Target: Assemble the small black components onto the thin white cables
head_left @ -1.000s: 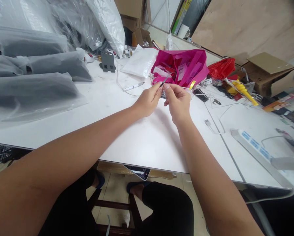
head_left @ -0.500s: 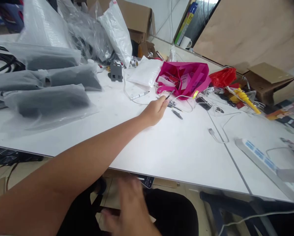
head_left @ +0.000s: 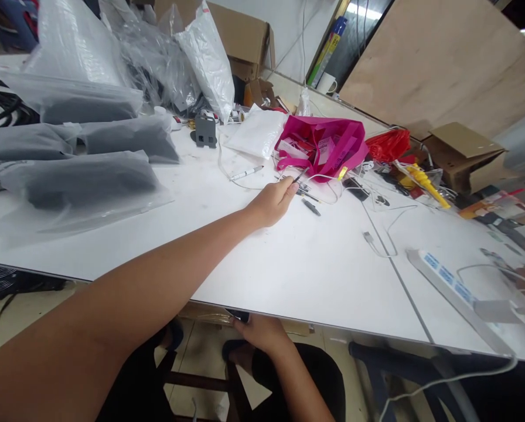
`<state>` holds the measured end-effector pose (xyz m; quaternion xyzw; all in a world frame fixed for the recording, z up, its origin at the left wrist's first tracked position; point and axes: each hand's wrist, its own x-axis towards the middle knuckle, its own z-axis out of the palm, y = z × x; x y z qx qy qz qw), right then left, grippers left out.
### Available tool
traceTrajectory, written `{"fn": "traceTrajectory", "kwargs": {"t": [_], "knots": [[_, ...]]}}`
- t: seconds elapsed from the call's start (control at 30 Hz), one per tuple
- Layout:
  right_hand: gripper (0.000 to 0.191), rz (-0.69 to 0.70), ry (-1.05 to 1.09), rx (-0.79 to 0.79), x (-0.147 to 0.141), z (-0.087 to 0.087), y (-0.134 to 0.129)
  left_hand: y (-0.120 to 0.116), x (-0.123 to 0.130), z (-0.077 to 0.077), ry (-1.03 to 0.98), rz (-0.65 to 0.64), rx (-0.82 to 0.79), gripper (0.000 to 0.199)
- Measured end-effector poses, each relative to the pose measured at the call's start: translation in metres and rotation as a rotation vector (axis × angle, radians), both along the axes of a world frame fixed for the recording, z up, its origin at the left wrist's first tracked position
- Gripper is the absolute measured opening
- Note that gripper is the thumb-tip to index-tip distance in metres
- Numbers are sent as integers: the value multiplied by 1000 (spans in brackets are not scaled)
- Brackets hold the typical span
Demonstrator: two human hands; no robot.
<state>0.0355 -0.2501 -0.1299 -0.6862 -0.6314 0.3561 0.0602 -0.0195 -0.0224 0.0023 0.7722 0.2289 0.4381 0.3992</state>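
Observation:
Stretched across the white table [head_left: 333, 258], my left hand [head_left: 273, 202] is closed round a thin dark pen-like tool [head_left: 298, 177], just in front of the pink bag [head_left: 321, 146]. A dark pen [head_left: 310, 206] lies to its right and a white marker [head_left: 247, 173] to its left. My right hand [head_left: 260, 331] is below the table's front edge, its fingers around a dark flat object [head_left: 238, 315] that the table edge partly covers.
Grey-filled plastic bags [head_left: 82, 181] lie at the left. A grey bracket [head_left: 205, 131] stands near the middle. The red bag [head_left: 388, 145], a cable [head_left: 385, 252] and a power strip [head_left: 447, 278] are at the right. Part of another person's hand shows at the right edge.
My right hand has moved forward from above my lap to the dark object under the table edge and closed on it. My left hand keeps its hold on the thin tool.

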Motion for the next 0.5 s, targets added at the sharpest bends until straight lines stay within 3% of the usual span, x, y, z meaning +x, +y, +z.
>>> {"fn": "traceTrajectory", "kwargs": {"t": [0.23, 0.5], "knots": [[52, 10, 41, -12, 1, -1, 4, 0, 0, 1, -4, -5, 2, 33], [45, 10, 59, -16, -6, -2, 9, 0, 1, 1, 8, -10, 0, 35]]}}
